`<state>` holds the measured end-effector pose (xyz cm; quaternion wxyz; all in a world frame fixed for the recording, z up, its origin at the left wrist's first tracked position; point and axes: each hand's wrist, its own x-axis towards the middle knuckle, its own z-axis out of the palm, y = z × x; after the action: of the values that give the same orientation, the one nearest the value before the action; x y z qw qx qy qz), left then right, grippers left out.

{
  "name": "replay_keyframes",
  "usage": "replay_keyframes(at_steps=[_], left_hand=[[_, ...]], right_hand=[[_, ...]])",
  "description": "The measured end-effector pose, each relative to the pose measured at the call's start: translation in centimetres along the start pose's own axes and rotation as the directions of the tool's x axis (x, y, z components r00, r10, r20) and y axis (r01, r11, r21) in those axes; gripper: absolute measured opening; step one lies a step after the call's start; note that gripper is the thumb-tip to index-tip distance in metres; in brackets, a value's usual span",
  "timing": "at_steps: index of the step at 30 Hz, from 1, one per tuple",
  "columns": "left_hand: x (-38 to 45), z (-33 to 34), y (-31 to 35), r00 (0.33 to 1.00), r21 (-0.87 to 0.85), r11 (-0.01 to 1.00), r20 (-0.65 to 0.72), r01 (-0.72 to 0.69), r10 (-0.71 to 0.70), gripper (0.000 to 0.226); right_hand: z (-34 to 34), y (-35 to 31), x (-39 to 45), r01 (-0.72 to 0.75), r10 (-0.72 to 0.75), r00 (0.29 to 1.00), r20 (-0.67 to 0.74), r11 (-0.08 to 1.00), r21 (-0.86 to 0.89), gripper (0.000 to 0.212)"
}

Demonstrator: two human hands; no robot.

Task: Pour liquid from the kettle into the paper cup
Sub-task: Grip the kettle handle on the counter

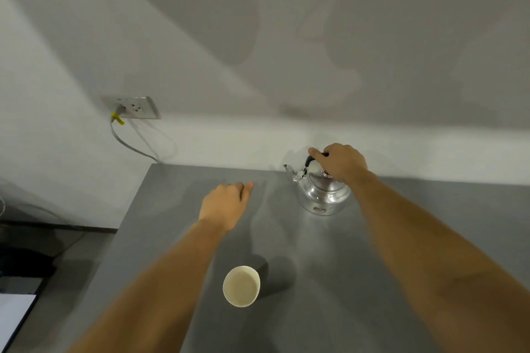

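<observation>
A shiny metal kettle [322,192] stands on the grey table [401,238] near the back wall, its spout pointing left. My right hand [341,162] is closed around the kettle's black handle from above. A white paper cup [241,286] stands upright near the front of the table, its mouth facing up and its inside pale; I cannot tell if it holds liquid. My left hand [225,203] rests over the table between cup and kettle, fingers loosely curled and holding nothing.
The table's left edge [126,223] drops to a dark floor area with cables. A wall socket [134,107] with a grey cable plugged in sits on the white wall at the left. A white sheet [14,315] lies at the lower left.
</observation>
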<state>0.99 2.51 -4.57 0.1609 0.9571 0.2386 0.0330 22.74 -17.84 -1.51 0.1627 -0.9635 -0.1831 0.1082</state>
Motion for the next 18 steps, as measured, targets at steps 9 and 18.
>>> replay_keyframes(at_steps=[9,18], left_hand=[[-1.4,0.0,-0.3,0.999,-0.074,0.997,-0.021,0.025,-0.026,0.056],[-6.3,1.3,-4.2,0.984,-0.297,0.939,0.024,0.174,-0.175,0.059]], right_hand=[[-0.5,0.0,-1.7,0.001,-0.003,1.000,0.026,0.997,0.074,0.065],[-2.3,-1.4,-5.7,0.069,-0.068,0.997,-0.022,0.995,0.077,0.068]])
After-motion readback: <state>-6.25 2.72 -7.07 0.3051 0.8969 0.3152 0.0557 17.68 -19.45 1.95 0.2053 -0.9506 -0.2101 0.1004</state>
